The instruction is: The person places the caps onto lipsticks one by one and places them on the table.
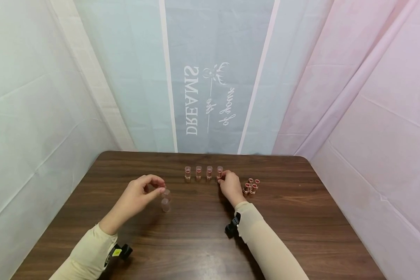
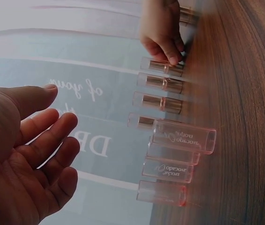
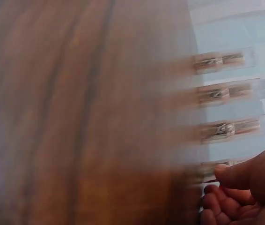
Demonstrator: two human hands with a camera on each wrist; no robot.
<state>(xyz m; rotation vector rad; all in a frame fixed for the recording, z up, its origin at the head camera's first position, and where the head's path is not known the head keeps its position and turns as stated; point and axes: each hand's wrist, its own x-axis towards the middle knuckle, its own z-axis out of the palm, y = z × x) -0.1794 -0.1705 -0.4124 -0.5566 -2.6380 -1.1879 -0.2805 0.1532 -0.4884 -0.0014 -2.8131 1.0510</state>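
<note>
Several lipstick tubes under clear caps stand upright in a row toward the back of the table. At the right end of that row, my right hand pinches the last lipstick tube low down, thumb on its near side in the right wrist view. My left hand is raised beside the loose clear caps, its fingers loosely bent and holding nothing. In the left wrist view, these caps, one clear cap nearest, carry white "avocado" lettering and stand apart from the hand.
To the right of my right hand, several uncapped lipstick tubes stand in a tight cluster. A dark wooden table lies below, with a printed curtain behind its back edge. White cloth walls flank both sides.
</note>
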